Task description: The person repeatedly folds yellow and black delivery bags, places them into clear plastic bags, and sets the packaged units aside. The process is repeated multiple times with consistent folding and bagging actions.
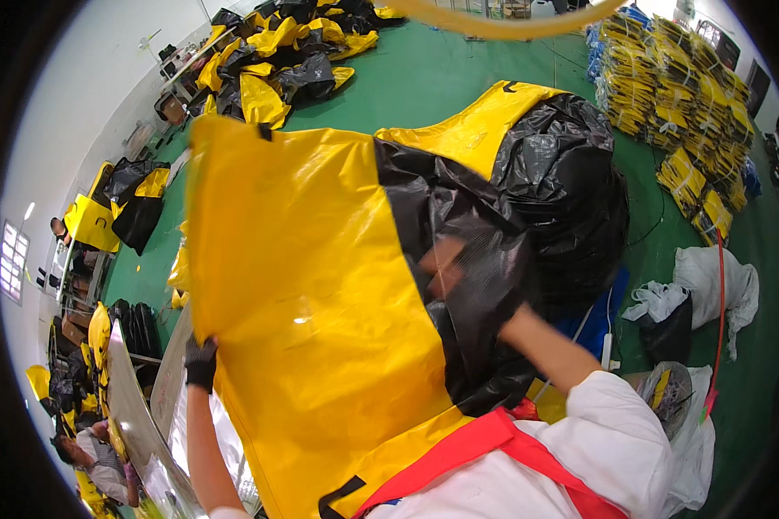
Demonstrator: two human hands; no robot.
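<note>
Yellow-and-black sheet [312, 251] is spread before the white shirt [610, 432], left edge pinched in the gloved left hand [201, 363], while the blurred right hand [478, 272] lies over its black panel [407, 186], grip impossible to tell; handling seems partway, opened but not yet released.

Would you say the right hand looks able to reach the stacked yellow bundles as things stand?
Probably not from here: the bulky black heap lies between the right hand and the stacked yellow bundles, which look out of arm's reach across the green floor.
</note>
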